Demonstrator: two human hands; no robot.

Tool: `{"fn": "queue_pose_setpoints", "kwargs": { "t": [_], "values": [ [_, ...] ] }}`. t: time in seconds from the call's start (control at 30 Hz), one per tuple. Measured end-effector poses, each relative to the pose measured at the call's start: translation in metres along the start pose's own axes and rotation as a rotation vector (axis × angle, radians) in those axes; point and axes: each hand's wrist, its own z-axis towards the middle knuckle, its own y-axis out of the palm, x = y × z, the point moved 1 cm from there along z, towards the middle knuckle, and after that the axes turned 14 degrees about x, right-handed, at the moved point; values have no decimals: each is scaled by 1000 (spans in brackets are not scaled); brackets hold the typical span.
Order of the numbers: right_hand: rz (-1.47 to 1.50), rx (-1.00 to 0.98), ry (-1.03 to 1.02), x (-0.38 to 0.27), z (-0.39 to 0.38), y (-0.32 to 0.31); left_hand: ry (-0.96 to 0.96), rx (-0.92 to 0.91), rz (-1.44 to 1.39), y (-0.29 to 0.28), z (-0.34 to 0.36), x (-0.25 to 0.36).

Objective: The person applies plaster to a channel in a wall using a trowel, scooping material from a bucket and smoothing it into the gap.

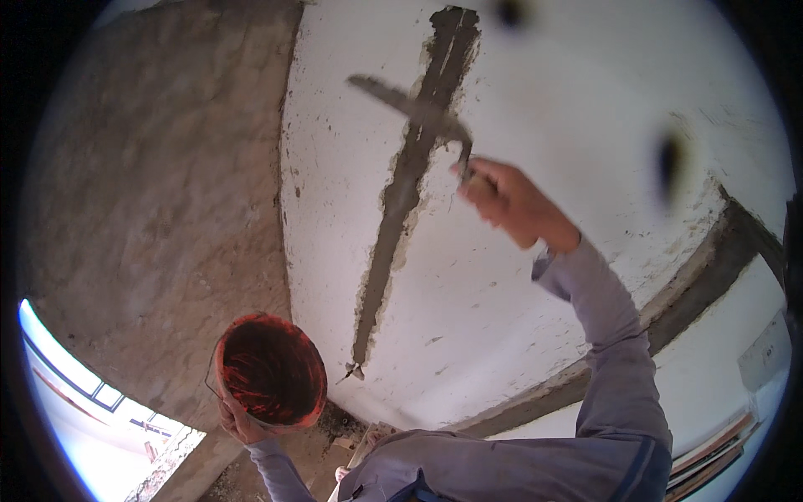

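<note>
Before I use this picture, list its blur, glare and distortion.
Head view: the trowel and right hand look smeared, likely by motion; head view: glare washes out the opening at lower left; head view: two dark spots at upper right are out of focus; head view: the fisheye bows the wall; head view: the bucket looks sharper.
</note>
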Motion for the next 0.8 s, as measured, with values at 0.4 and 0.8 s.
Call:
{"fn": "queue_pose_setpoints", "kwargs": {
  "t": [0.4,0.8],
  "values": [
    [177,185,151,-1,108,-70,25,-9,16,-18,-14,-21],
    [218,246,180,10,129,-79,-52,38,-2,-43,1,-33]
  ]
}}
